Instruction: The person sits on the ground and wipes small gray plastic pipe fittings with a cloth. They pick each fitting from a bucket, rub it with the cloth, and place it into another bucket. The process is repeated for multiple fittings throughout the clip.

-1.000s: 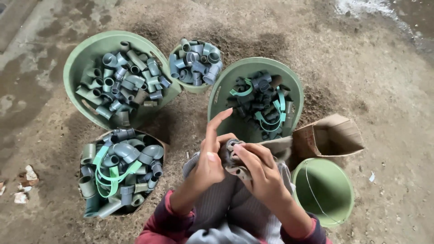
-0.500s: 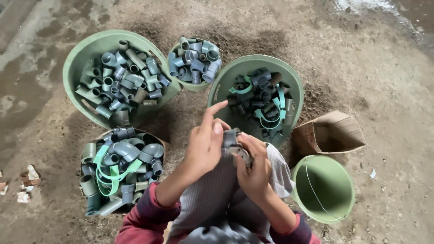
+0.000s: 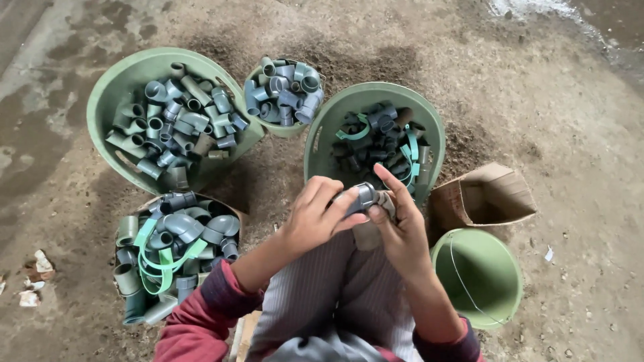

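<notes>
Both hands meet over the person's lap, closed together on one grey pipe fitting (image 3: 365,196). The left hand (image 3: 315,214) wraps it from the left with fingers curled over its top; the right hand (image 3: 399,231) grips it from the right, forefinger stretched up past it toward the basin ahead. The fitting sits between the two palms, above the grey striped trousers (image 3: 335,295), just short of the nearest basin's rim. Red sleeves (image 3: 194,322) cover both forearms.

Straight ahead of the hands stands a green basin (image 3: 322,144) holding dark fittings and teal straps (image 3: 409,154). To its left is a small green tub (image 3: 285,129) heaped with grey elbows, and farther left a large green basin (image 3: 107,100) full of grey fittings. Near the left elbow lies a fourth heap of fittings (image 3: 178,231) with green straps (image 3: 157,258) across it; its container is mostly hidden. Right of the right hand an open cardboard box (image 3: 483,198) lies on its side, touching a green bucket (image 3: 479,275) with a thin wire handle. Everything rests on a dusty concrete floor (image 3: 570,134), with scraps of paper (image 3: 37,275) at the left edge.
</notes>
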